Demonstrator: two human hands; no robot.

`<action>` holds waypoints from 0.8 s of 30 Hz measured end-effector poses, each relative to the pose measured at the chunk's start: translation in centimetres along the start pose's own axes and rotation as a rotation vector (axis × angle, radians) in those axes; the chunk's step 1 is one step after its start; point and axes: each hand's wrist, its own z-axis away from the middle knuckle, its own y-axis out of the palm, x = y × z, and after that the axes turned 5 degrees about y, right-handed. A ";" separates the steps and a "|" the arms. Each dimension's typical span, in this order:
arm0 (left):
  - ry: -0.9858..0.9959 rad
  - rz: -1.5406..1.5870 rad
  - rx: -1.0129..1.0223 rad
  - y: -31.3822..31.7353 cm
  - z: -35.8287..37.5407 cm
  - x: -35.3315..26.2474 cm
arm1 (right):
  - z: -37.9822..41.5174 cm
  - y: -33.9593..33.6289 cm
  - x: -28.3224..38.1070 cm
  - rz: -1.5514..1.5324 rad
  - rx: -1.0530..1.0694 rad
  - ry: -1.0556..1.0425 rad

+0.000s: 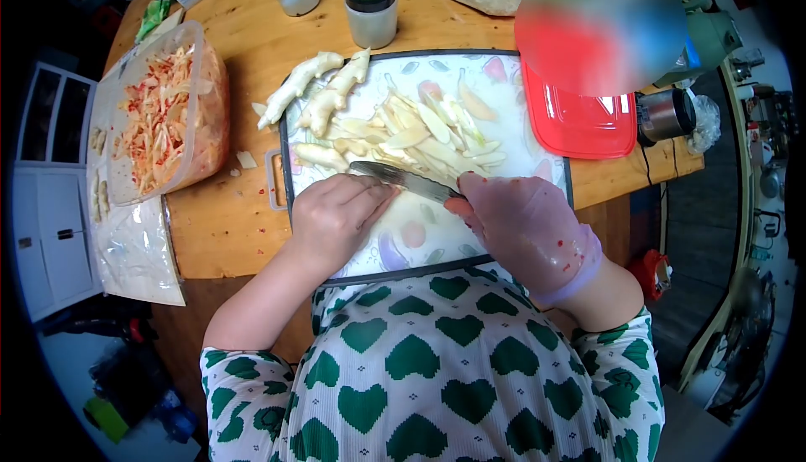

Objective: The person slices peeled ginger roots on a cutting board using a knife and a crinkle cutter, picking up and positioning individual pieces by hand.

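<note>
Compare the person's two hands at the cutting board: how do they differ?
The right hand wears a translucent glove speckled red; the left hand is bare. The right hand grips the steel kitchen knife; the left hand rests curled beside its blade, holding no tool. Both lie over the flower-patterned cutting board.

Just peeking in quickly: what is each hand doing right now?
Left hand: bare, curled shut on the flowered cutting board; contents hidden.
Right hand: gloved, closed on the steel knife.
</note>
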 end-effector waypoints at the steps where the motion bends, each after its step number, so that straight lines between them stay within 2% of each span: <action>1: 0.003 0.001 -0.009 0.0 0.0 0.0 | -0.1 0.0 -0.1 0.005 -0.017 -0.011; 4: 0.006 -0.002 -0.022 0.1 -0.1 0.0 | -0.2 -0.4 -2.0 -0.061 0.040 0.005; 7: 0.024 -0.010 -0.030 0.4 -0.5 0.2 | 0.4 -1.8 -3.2 -0.092 -0.002 0.052; 10: 0.069 -0.070 -0.004 0.1 -1.4 0.5 | 1.6 -2.7 -3.2 -0.184 -0.154 0.090; 14: -0.108 -0.098 -0.094 -2.2 -2.8 1.4 | 2.3 -2.5 -3.2 -0.172 -0.133 0.071; 15: -0.233 -0.058 -0.033 -3.0 -2.3 1.9 | 2.2 -2.3 -3.0 -0.140 -0.096 0.055; 19: -0.266 -0.012 0.068 -6.2 -1.9 3.2 | 1.7 -1.0 -2.5 -0.065 -0.014 -0.056; 22: -0.279 0.063 0.118 -6.5 -1.4 3.4 | 0.8 -0.5 -2.6 -0.078 -0.012 0.005; 24: -0.249 0.050 0.113 -6.1 -1.0 3.8 | 0.0 -0.6 -2.9 -0.045 -0.096 0.053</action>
